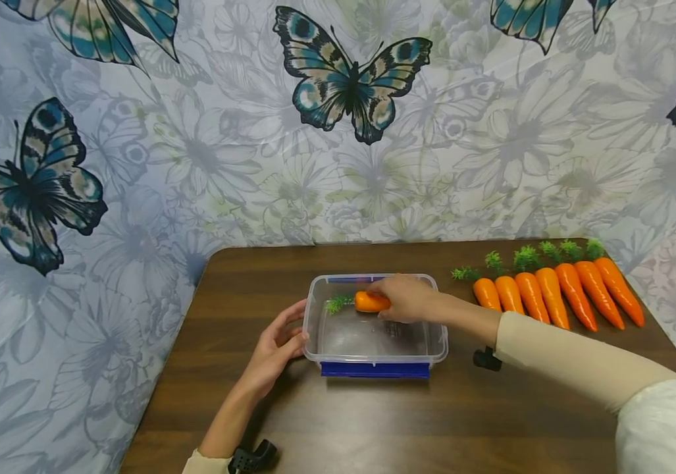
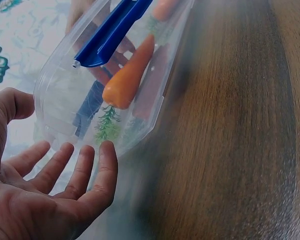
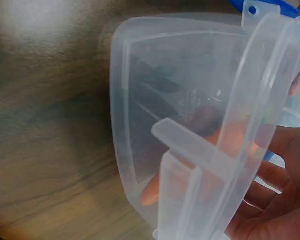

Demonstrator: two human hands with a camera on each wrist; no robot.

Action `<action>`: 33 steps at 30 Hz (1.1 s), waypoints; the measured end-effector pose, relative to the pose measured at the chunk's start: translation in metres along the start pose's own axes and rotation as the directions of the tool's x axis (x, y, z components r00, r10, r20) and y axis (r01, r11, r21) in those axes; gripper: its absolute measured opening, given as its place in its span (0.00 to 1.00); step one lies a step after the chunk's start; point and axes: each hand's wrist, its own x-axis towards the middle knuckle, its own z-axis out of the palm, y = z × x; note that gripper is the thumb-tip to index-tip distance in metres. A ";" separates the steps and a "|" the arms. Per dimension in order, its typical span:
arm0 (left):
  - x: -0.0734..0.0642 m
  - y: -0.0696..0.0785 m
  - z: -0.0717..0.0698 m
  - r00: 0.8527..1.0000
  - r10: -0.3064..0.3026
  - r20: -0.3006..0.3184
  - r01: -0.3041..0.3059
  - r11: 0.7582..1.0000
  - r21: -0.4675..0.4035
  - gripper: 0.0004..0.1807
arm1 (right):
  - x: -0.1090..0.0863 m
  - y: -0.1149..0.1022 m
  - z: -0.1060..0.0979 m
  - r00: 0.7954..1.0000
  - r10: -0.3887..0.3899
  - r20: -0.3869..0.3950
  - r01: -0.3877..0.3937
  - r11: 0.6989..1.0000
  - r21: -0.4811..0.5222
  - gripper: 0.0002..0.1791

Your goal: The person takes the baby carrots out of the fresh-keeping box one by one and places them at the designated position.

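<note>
A clear plastic box (image 1: 343,339) with blue clips stands on the table. Inside it lies an orange carrot (image 1: 367,302), its green top (image 1: 338,304) toward the left wall. My right hand (image 1: 409,297) reaches into the box and grips the carrot around its body, hiding the tip in the head view. The left wrist view shows the whole carrot (image 2: 127,80) through the clear wall. At the box's left side is my left hand (image 1: 281,345), fingers spread and gently bent, fingertips against the wall. In the right wrist view, the box's wall blurs the carrot.
A slanting row of several carrots (image 1: 551,296) with green tops lies at the table's back right. The brown wooden table (image 1: 243,283) meets a butterfly-patterned cloth (image 1: 207,164) behind it. Dark straps (image 1: 253,455) sit on my wrists.
</note>
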 end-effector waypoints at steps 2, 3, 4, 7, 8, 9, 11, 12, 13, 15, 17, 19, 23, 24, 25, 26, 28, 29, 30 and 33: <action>0.000 0.000 -0.001 1.000 -0.002 0.000 0.002 1.000 0.001 0.35 | 0.003 -0.002 0.001 1.000 0.007 0.011 -0.007 1.000 -0.029 0.31; 0.000 0.000 -0.001 1.000 -0.003 0.000 0.003 1.000 0.002 0.35 | 0.004 -0.002 0.001 1.000 0.009 0.014 -0.008 0.999 -0.040 0.32; 0.000 -0.001 -0.001 1.000 -0.004 -0.002 0.004 1.000 0.001 0.35 | 0.005 -0.003 0.002 1.000 0.010 0.015 -0.009 0.999 -0.052 0.32; -0.001 -0.001 -0.001 1.000 -0.003 -0.006 0.003 1.000 -0.003 0.35 | 0.008 -0.003 0.003 1.000 0.000 0.022 0.002 0.996 -0.090 0.31; -0.001 -0.001 -0.001 1.000 -0.003 -0.006 0.003 1.000 -0.003 0.35 | 0.009 -0.003 0.004 1.000 -0.007 0.024 0.009 0.995 -0.099 0.29; -0.001 -0.001 -0.001 1.000 -0.002 -0.005 0.002 1.000 -0.005 0.35 | 0.010 -0.003 0.004 0.999 -0.015 0.029 0.018 0.994 -0.107 0.28; -0.001 -0.002 -0.001 1.000 -0.001 -0.002 0.001 1.000 -0.006 0.35 | 0.011 -0.003 0.006 0.999 -0.029 0.044 0.034 0.993 -0.113 0.24; -0.001 -0.002 0.000 1.000 -0.001 -0.001 0.001 1.000 -0.005 0.35 | 0.011 -0.004 0.006 0.998 -0.031 0.053 0.037 0.993 -0.109 0.23; -0.001 -0.002 0.000 1.000 -0.003 0.000 0.003 1.000 -0.007 0.35 | 0.010 -0.004 0.006 0.998 -0.033 0.062 0.039 0.994 -0.105 0.22; -0.001 -0.002 0.000 1.000 -0.006 -0.001 0.006 1.000 -0.010 0.35 | 0.010 -0.004 0.007 0.996 -0.028 0.079 0.035 0.995 -0.096 0.21; -0.002 -0.002 0.000 1.000 -0.008 -0.003 0.008 1.000 -0.013 0.35 | 0.009 -0.004 0.007 0.996 -0.019 0.089 0.027 0.995 -0.094 0.22; -0.001 -0.002 0.001 1.000 -0.009 -0.003 0.009 1.000 -0.015 0.35 | 0.009 -0.004 0.007 0.996 -0.009 0.093 0.018 0.995 -0.096 0.22; 0.000 -0.003 0.001 1.000 -0.002 0.000 0.002 1.000 -0.011 0.35 | 0.009 -0.003 0.008 0.994 0.018 0.106 -0.008 0.995 -0.100 0.23; 0.000 -0.003 0.001 1.000 0.000 -0.001 0.000 1.000 -0.010 0.35 | 0.010 -0.003 0.009 0.993 0.025 0.112 -0.014 0.995 -0.098 0.24; 0.000 -0.004 0.000 1.000 0.001 -0.004 -0.001 1.000 -0.010 0.35 | 0.010 -0.002 0.009 0.993 0.031 0.116 -0.019 0.995 -0.100 0.24; 0.000 -0.004 0.000 1.000 0.002 -0.006 -0.002 1.000 -0.009 0.35 | 0.010 -0.002 0.009 0.992 0.035 0.119 -0.023 0.995 -0.100 0.24; -0.001 -0.004 0.000 1.000 0.002 -0.008 -0.002 1.000 -0.006 0.35 | 0.011 -0.001 0.010 0.991 0.047 0.125 -0.035 0.994 -0.100 0.25; -0.001 -0.005 0.000 1.000 0.002 -0.008 -0.002 1.000 -0.005 0.35 | 0.010 -0.001 0.009 0.991 0.051 0.126 -0.039 0.995 -0.094 0.25; -0.001 -0.005 -0.001 1.000 0.000 -0.008 -0.001 1.000 -0.004 0.35 | 0.010 0.000 0.008 0.991 0.056 0.125 -0.045 0.995 -0.088 0.25; 0.000 -0.005 -0.001 1.000 -0.002 -0.010 0.002 1.000 -0.004 0.35 | 0.008 0.000 0.003 0.993 0.057 0.102 -0.053 0.998 -0.037 0.25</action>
